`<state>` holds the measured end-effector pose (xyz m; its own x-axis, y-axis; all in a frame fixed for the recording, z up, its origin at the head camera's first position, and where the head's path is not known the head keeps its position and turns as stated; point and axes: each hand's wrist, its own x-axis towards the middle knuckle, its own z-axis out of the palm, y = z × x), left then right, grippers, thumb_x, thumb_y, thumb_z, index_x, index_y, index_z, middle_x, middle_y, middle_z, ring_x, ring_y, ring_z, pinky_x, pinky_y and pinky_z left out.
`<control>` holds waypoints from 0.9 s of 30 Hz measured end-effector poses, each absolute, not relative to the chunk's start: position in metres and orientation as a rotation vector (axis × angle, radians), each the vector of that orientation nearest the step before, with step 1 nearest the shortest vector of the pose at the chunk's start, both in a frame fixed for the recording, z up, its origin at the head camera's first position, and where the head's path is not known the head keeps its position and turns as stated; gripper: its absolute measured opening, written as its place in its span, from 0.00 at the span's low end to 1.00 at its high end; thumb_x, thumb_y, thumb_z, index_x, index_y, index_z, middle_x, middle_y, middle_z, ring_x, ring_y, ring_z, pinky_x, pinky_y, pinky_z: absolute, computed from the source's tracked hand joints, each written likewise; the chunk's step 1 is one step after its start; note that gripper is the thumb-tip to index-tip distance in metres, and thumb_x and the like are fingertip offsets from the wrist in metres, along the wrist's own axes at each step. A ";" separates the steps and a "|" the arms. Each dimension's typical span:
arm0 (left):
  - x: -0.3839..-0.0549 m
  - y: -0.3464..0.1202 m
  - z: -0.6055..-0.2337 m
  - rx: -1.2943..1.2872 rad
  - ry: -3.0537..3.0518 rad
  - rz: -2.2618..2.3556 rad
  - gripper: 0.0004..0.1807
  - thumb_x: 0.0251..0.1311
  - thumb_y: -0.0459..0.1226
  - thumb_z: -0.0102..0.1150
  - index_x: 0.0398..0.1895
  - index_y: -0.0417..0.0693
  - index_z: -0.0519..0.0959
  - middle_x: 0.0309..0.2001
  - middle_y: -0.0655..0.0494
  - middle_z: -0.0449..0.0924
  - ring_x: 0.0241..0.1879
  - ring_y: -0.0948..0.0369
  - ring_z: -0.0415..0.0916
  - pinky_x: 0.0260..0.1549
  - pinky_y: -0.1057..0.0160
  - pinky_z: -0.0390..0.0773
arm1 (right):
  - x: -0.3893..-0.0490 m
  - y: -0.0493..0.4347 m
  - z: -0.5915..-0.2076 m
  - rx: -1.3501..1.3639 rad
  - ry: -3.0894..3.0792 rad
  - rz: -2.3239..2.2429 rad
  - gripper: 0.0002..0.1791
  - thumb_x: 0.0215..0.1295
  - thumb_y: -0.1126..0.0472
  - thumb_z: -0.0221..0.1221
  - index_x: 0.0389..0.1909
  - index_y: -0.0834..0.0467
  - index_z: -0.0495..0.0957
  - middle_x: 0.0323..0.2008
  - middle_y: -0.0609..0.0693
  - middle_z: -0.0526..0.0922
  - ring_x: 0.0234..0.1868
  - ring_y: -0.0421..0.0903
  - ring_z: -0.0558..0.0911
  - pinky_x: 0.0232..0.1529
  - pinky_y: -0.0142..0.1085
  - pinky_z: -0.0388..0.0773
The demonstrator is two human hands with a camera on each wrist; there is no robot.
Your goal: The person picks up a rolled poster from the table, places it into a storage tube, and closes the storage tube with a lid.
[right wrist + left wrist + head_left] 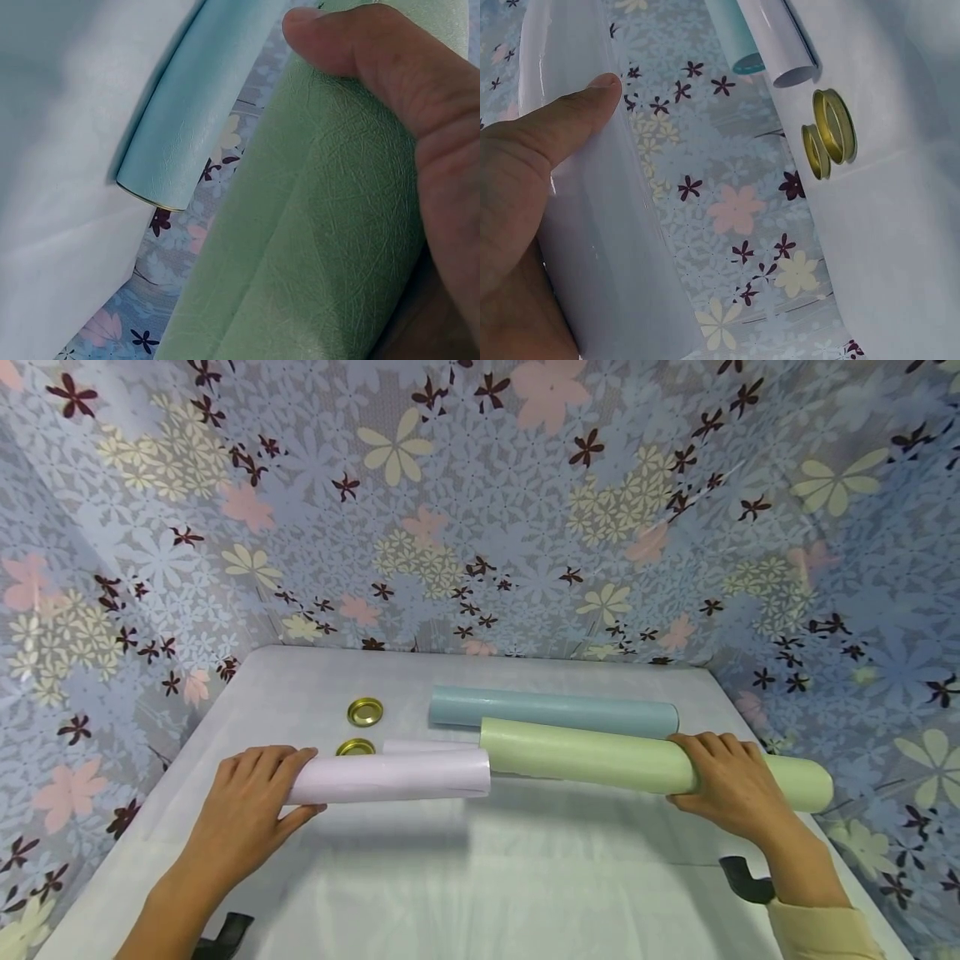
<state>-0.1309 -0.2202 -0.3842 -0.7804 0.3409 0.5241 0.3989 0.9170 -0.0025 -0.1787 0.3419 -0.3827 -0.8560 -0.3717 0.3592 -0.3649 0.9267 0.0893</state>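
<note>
My left hand [251,793] grips one end of a pale lilac tube [397,777], raised over the table. Its thumb lies along the tube's side in the left wrist view. With fingers wrapped over it, my right hand [731,785] holds a longer light green tube [585,756], whose surface looks textured in the right wrist view. The inner ends of both tubes overlap near the middle of the head view. Behind them a light blue tube [555,711] lies on the table. Part of a second pale tube [431,746] shows behind the lilac one.
Two gold ring-shaped lids [365,712] lie on the left of the white-covered table [562,877]. Floral fabric [480,510] hangs behind the table and along its sides. A black strap end [746,881] sticks out by the right wrist.
</note>
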 end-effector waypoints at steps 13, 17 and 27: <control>-0.136 -0.224 -0.383 -0.497 -2.578 -0.143 0.50 0.52 0.71 0.15 0.56 0.47 0.72 0.46 0.45 0.76 0.48 0.45 0.69 0.46 0.44 0.66 | -0.177 0.348 -0.380 0.527 -2.716 -0.026 0.46 0.31 0.47 0.75 0.57 0.55 0.69 0.46 0.59 0.79 0.47 0.61 0.74 0.44 0.57 0.66; -0.137 -0.224 -0.383 -0.503 -2.567 -0.148 0.49 0.52 0.71 0.15 0.55 0.46 0.72 0.46 0.44 0.76 0.47 0.45 0.69 0.45 0.44 0.67 | -0.175 0.350 -0.380 0.530 -2.722 -0.018 0.46 0.31 0.47 0.75 0.57 0.54 0.69 0.46 0.59 0.78 0.48 0.61 0.73 0.45 0.57 0.65; -0.141 -0.228 -0.384 -0.494 -2.577 -0.149 0.46 0.53 0.72 0.28 0.56 0.46 0.71 0.47 0.44 0.76 0.48 0.45 0.69 0.46 0.44 0.66 | -0.171 0.352 -0.376 0.534 -2.719 -0.027 0.46 0.31 0.48 0.76 0.58 0.53 0.69 0.46 0.58 0.79 0.47 0.61 0.73 0.44 0.57 0.65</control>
<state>-0.1410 -0.2279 -0.3844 -0.8052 0.3171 0.5012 0.3728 0.9279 0.0119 -0.1710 0.3524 -0.3764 -0.8604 -0.3688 0.3516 -0.3617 0.9281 0.0883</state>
